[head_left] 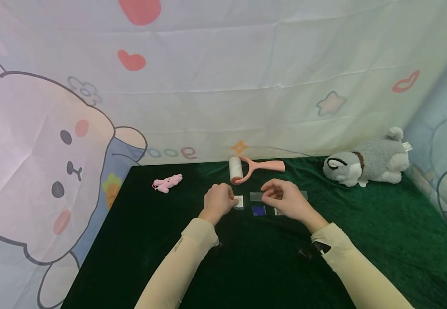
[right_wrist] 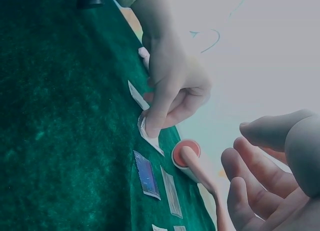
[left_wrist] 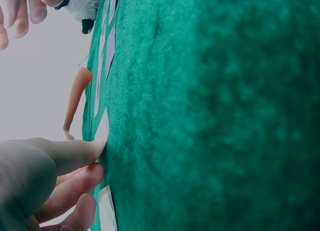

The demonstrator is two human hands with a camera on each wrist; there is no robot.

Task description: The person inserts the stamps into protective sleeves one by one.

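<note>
My left hand [head_left: 218, 200] is low over the green cloth, its thumb and fingers pinching a small flat white packet [head_left: 239, 202]. In the right wrist view the thumb lies on this packet [right_wrist: 150, 136], and another white packet [right_wrist: 137, 95] lies beyond it. My right hand [head_left: 288, 198] hovers with loosely bent fingers and holds nothing. Below it are a long translucent strip [head_left: 256, 197] and a partly covered white packet [head_left: 279, 212]. Between the hands lies a blue packet [head_left: 258, 210].
Behind the hands lies a lint roller [head_left: 236, 170] with a pink handle [head_left: 270, 165]. A small pink plush toy [head_left: 168, 183] is at the left. A grey and white plush dog [head_left: 374, 163] lies at the back right, near the printed curtain [head_left: 215, 107].
</note>
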